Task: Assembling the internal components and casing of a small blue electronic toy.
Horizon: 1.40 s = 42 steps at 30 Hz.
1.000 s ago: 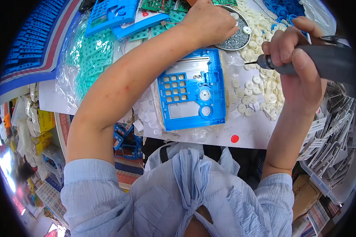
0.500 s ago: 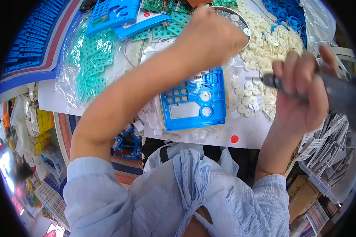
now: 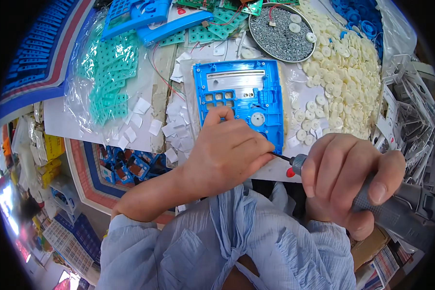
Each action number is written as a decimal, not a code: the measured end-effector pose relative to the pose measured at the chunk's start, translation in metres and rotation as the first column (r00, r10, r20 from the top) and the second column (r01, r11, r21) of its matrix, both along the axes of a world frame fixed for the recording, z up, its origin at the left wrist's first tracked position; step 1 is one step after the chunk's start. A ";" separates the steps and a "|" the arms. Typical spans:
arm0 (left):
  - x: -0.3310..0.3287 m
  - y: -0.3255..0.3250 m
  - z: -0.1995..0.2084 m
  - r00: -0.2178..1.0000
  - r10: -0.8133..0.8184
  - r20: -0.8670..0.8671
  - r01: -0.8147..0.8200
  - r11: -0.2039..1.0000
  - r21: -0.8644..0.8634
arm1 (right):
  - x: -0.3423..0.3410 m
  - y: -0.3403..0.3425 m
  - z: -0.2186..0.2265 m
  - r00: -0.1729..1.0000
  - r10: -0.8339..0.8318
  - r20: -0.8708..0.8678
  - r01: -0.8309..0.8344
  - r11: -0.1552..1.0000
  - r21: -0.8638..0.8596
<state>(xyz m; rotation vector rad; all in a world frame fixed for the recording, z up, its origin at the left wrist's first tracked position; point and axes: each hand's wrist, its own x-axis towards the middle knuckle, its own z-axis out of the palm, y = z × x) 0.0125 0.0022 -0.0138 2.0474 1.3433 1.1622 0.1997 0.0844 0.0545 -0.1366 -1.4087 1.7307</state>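
My right hand (image 3: 345,181) is wrapped round a grey electric screwdriver (image 3: 396,212), its thin dark bit pointing left. At the bit's tip, my left hand (image 3: 232,147) has thumb and fingers pinched together; whatever is between them is hidden. Under and beyond my left hand lies a blue plastic casing (image 3: 270,104), open side up, with square holes, a long slot and posts. A white disc (image 3: 257,119) sits in the casing, whose near part my left hand covers. Behind it stands a round metal dish (image 3: 280,36) full of small screws, with a few white discs on top.
Cream plastic discs (image 3: 350,72) are heaped at the right, blue parts (image 3: 355,17) behind them. Turquoise sheets (image 3: 111,77) in clear plastic lie at the left, near scattered white paper squares (image 3: 179,130). Blue casings (image 3: 174,24) are at the back. A red cap (image 3: 290,172) lies at the front edge.
My left hand has come from the screw dish toward me, down to the casing's near right corner. My right hand has brought the screwdriver nearer and left, its bit now at the left fingertips.
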 end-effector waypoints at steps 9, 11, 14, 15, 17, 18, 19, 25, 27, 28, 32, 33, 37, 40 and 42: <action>-0.014 0.004 0.004 0.963 0.014 -0.268 -0.008 1.000 0.025 | 0.009 0.001 -0.006 0.997 -0.047 0.059 0.047 0.999 0.001; -0.024 0.007 0.002 0.926 -0.038 -0.376 0.043 0.999 0.005 | 0.019 0.007 -0.003 0.995 -0.048 0.090 0.047 0.999 0.016; -0.029 0.007 -0.003 0.853 -0.127 -0.506 0.129 0.991 -0.031 | 0.027 0.015 -0.003 0.994 -0.022 0.109 0.016 0.999 0.050; -0.028 0.007 -0.004 0.840 -0.133 -0.526 0.126 0.991 -0.048 | 0.028 0.018 -0.003 0.994 -0.011 0.112 0.004 0.998 0.063; -0.026 0.007 -0.003 0.817 -0.140 -0.560 0.124 0.990 -0.066 | 0.028 0.018 -0.004 0.994 0.003 0.111 -0.010 0.998 0.062; -0.025 0.007 -0.002 0.807 -0.142 -0.573 0.127 0.990 -0.067 | 0.029 0.018 -0.004 0.993 0.011 0.114 -0.018 0.998 0.062; -0.024 0.007 -0.002 0.798 -0.144 -0.585 0.128 0.989 -0.068 | 0.030 0.019 -0.004 0.993 0.025 0.118 -0.033 0.998 0.061; -0.016 -0.002 -0.003 0.787 -0.085 -0.611 0.075 0.996 -0.043 | 0.031 0.020 -0.006 0.990 0.020 0.136 -0.030 0.997 0.074; -0.014 -0.003 -0.003 0.784 -0.090 -0.614 0.070 0.996 -0.057 | 0.030 0.022 -0.006 0.990 0.036 0.133 -0.045 0.997 0.063; -0.013 -0.004 -0.003 0.783 -0.093 -0.615 0.068 0.996 -0.064 | 0.029 0.022 -0.006 0.990 0.057 0.127 -0.063 0.997 0.046; -0.012 -0.007 -0.003 0.788 -0.086 -0.610 0.052 0.996 -0.074 | 0.015 0.024 -0.017 0.995 0.037 0.091 -0.044 0.996 0.076; -0.012 -0.006 -0.002 0.790 -0.094 -0.606 0.060 0.995 -0.076 | 0.012 0.023 -0.020 0.996 0.019 0.086 -0.026 0.996 0.088; -0.010 -0.004 -0.004 0.787 -0.116 -0.605 0.077 0.993 -0.089 | 0.005 0.021 -0.026 0.994 -0.047 0.095 0.037 0.994 0.102; -0.011 -0.003 -0.005 0.797 -0.114 -0.593 0.081 0.993 -0.081 | 0.001 0.020 -0.028 0.992 -0.072 0.099 0.062 0.994 0.091; -0.011 -0.003 -0.005 0.800 -0.105 -0.590 0.073 0.994 -0.078 | -0.002 0.019 -0.027 0.991 -0.085 0.107 0.077 0.994 0.072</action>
